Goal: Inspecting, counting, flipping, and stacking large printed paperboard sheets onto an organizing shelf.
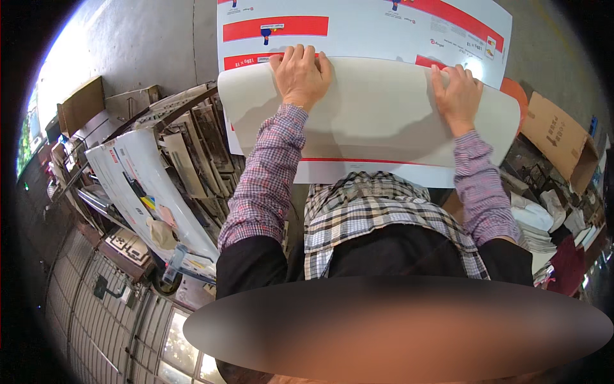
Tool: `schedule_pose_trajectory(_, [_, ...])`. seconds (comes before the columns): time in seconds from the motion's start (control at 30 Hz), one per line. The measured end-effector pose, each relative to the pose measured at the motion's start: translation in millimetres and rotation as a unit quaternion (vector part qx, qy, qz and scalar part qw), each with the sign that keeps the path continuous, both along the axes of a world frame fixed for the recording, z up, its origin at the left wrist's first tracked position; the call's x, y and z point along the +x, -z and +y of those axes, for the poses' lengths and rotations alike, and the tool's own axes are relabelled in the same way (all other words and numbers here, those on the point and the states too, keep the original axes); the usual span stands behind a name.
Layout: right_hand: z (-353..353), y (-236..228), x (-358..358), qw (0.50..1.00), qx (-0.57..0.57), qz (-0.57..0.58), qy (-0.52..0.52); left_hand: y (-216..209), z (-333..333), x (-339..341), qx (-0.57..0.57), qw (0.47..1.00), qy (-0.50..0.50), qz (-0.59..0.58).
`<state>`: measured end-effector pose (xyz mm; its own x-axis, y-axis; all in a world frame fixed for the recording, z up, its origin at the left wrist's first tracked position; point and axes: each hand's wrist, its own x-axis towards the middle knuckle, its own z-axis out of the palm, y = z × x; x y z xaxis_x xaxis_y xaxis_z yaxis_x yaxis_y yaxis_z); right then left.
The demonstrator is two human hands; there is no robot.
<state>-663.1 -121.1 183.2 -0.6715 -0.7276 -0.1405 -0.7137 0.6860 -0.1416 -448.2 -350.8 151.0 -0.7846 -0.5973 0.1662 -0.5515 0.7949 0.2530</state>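
A large printed sheet curls over toward me, its plain off-white back point(371, 96) facing up. My left hand point(302, 78) is closed over the far, curved edge of this sheet, left of its middle. Farther right, my right hand point(458, 99) holds the same edge with its thumb and fingers bent over it. Beneath and beyond lies a white sheet with red printed bands point(371, 38). A white strip with a red line shows at the near side, close to my checked apron point(384, 208).
On the left, a rack holds stacked boards point(192, 150), with a white printed panel point(157, 189) leaning beside it. An open cardboard box point(559, 137) stands at the right. Below it are piled papers point(534, 233) and a dark red cloth point(567, 265).
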Motion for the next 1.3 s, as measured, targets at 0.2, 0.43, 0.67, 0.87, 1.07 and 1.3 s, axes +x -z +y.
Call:
schedule_pose_trajectory(0.2, [16, 5, -13, 0.994, -0.064, 0.073, -0.051, -15, -9, 13, 0.015, 0.997, 0.058, -0.041])
schedule_pose_trajectory(0.43, [115, -14, -93, 0.999, -0.026, -0.011, 0.023, -52, -77, 100, 0.073, 0.979, -0.142, -0.128])
schedule_pose_trajectory(0.67, [127, 59, -95, 0.971, -0.199, 0.111, 0.067, 22, -101, 95, -0.008, 0.980, -0.196, 0.035])
schedule_pose_trajectory(0.87, [147, 0, -88, 0.993, -0.082, 0.077, 0.034, -36, -77, 114, 0.023, 0.979, -0.202, 0.004])
schedule_pose_trajectory(1.07, [225, -72, -58, 0.936, -0.020, -0.075, 0.343, -98, -56, 168, 0.167, 0.919, -0.316, -0.170])
schedule_pose_trajectory(1.3, [231, -66, -95, 0.917, -0.112, -0.237, 0.302, -106, -97, 165, 0.240, 0.921, -0.285, -0.118])
